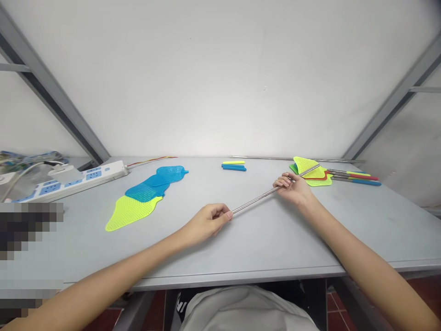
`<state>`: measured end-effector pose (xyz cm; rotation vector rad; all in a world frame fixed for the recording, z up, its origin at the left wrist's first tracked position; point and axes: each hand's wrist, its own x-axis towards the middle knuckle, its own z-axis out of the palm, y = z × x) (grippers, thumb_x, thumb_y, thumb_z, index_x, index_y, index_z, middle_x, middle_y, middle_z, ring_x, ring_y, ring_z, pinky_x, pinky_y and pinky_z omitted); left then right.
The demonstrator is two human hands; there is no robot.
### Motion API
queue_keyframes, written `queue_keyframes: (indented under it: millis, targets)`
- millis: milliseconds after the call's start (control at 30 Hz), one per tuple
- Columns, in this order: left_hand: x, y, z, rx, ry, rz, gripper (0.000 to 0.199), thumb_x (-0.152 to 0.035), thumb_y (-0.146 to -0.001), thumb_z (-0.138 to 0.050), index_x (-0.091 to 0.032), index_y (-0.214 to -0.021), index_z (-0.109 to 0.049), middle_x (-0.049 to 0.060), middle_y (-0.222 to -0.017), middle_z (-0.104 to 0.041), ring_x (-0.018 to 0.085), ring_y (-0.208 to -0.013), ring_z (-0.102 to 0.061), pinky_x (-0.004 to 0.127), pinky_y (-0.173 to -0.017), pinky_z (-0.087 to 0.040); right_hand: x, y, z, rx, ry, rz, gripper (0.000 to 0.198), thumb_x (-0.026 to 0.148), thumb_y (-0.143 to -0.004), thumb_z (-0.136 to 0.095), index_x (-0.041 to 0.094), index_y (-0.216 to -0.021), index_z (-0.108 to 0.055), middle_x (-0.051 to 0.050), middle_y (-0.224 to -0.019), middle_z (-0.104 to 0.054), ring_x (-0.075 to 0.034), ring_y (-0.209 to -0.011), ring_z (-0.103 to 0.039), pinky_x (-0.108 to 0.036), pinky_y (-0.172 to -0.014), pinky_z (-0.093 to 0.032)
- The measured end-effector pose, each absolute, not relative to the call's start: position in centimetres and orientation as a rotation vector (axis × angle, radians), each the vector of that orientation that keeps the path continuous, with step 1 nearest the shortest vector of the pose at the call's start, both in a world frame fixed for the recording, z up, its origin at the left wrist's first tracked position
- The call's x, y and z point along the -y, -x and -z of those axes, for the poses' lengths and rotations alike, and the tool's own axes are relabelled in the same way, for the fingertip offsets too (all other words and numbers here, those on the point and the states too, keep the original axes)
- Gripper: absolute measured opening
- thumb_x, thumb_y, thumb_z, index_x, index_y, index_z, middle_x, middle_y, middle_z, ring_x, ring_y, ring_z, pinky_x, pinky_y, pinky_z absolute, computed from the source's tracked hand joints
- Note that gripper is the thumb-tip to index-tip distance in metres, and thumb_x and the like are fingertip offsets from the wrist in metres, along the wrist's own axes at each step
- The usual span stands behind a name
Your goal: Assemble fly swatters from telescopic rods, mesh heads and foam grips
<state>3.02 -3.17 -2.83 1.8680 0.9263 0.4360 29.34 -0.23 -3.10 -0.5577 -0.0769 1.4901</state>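
A thin silver telescopic rod (253,201) runs between my hands, slanting up to the right above the grey table. My left hand (208,219) pinches its near end. Farther along, my right hand (292,187) has its fingers closed round the rod, whose far tip extends past the hand over a pile of fly swatters. A yellow-green swatter head (303,165) tops that pile, with coloured handles (361,179) pointing right. On the left lie loose swatter heads: a yellow-green one (131,214) and two overlapping blue ones (146,187). Several blue and yellow handle sleeves (234,167) rest at the middle back.
More thin metal rods (262,158) lie along the back wall. A white power strip (86,179) with plugs and cables occupies the left side, with a red and yellow wire near it. Grey metal posts (58,87) stand at both sides. The table's front edge (241,277) is close to my body.
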Motion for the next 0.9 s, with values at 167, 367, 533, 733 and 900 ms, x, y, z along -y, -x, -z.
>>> queue_keyframes:
  millis: [167, 367, 533, 733, 900]
  targets:
    - [3.2, -3.0, 2.7, -0.917, -1.862, -0.436, 0.034, -0.045, -0.076, -0.036, -0.015, -0.074, -0.05, -0.006, -0.046, -0.038, 0.007, -0.042, -0.035, 0.019, -0.042, -0.026, 0.3, -29.3, 3.0, 0.122, 0.587, -1.479, 0.018, 0.01, -0.073, -0.032, 0.018, -0.057, -0.029, 0.007, -0.04, -0.021, -0.005, -0.032, -0.025, -0.017, -0.034, -0.029]
    - [3.3, -3.0, 2.7, -0.91, -1.878, -0.407, 0.034, -0.046, -0.077, -0.034, -0.015, -0.072, -0.049, -0.005, -0.047, -0.039, 0.008, -0.044, -0.036, 0.019, -0.043, -0.026, 0.3, -29.2, 2.9, 0.169, 0.541, -1.496, 0.017, 0.011, -0.074, -0.035, 0.018, -0.058, -0.032, 0.007, -0.041, -0.022, -0.005, -0.033, -0.026, -0.017, -0.035, -0.03]
    - [3.5, -3.0, 2.4, -0.943, -1.912, -0.369, 0.034, -0.045, -0.077, -0.034, -0.015, -0.072, -0.049, -0.005, -0.051, -0.04, 0.008, -0.047, -0.036, 0.019, -0.045, -0.027, 0.4, -29.2, 2.7, 0.269, 0.51, -1.519, 0.016, 0.011, -0.074, -0.037, 0.017, -0.06, -0.034, 0.007, -0.043, -0.023, -0.006, -0.035, -0.027, -0.018, -0.038, -0.033]
    - [3.8, -3.1, 1.6, -0.897, -1.93, -0.31, 0.038, -0.047, -0.078, -0.03, -0.016, -0.077, -0.052, -0.005, -0.052, -0.036, 0.008, -0.049, -0.033, 0.018, -0.046, -0.028, 0.6, -28.5, 2.5, 0.393, 0.473, -1.612, 0.013, 0.012, -0.076, -0.039, 0.017, -0.064, -0.038, 0.006, -0.046, -0.026, -0.005, -0.039, -0.032, -0.018, -0.043, -0.036]
    - [3.9, -3.0, 1.5, -0.891, -1.916, -0.259, 0.04, -0.048, -0.079, -0.027, -0.016, -0.077, -0.052, -0.005, -0.048, -0.034, 0.008, -0.046, -0.032, 0.019, -0.045, -0.028, 0.7, -28.2, 2.5, 0.411, 0.489, -1.631, 0.011, 0.013, -0.076, -0.04, 0.017, -0.065, -0.038, 0.006, -0.047, -0.027, -0.005, -0.039, -0.034, -0.018, -0.044, -0.037]
